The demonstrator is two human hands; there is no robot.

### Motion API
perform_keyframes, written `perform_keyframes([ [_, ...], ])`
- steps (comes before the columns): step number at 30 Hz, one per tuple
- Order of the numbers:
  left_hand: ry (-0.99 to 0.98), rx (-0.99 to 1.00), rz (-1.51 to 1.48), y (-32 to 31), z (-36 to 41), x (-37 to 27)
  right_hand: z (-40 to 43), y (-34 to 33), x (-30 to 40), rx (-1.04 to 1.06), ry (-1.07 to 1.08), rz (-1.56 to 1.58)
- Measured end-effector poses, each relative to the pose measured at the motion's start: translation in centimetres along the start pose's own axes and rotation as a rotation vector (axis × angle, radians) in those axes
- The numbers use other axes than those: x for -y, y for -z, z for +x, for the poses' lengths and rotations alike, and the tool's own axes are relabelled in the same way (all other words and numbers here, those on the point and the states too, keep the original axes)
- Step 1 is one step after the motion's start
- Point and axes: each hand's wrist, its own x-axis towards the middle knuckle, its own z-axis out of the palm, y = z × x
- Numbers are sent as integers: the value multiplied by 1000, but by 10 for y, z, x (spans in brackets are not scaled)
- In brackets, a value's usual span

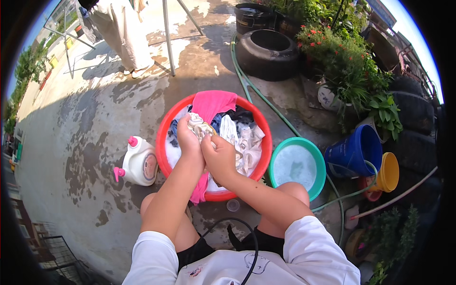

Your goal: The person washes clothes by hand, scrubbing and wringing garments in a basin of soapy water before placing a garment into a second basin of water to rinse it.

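Note:
Over a red plastic basin (161, 149) my left hand (188, 140) and my right hand (220, 151) are side by side, both gripping a bunched cream-coloured cloth (200, 125). The fingers of both hands are partly hidden by the wrists and the cloth. Soapy water and several wet garments fill the basin. A bright pink cloth (213, 103) hangs over its far rim, and pink fabric (200, 188) also drapes over the near rim. White clothing (228, 128) and pale pink clothing (251, 142) lie to the right of my hands.
Left of the basin stands a white detergent jug (140, 162) with pink caps. At right are a green basin (272, 171) of sudsy water, a blue bucket (342, 153), a yellow bucket (390, 172) and a green hose (274, 110). A person (119, 32) stands beyond, near a metal rack (169, 39).

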Motion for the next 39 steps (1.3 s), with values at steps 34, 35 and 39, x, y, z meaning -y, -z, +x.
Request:
perform_keyframes([
  [34,-494,639,1733,25,-8,-49,70,80,-26,632,-637,797],
  [35,-498,722,1897,33,-6,-34,69,74,-23,641,-636,798],
  [39,60,516,1246,26,-16,9,59,66,-11,628,-591,985],
])
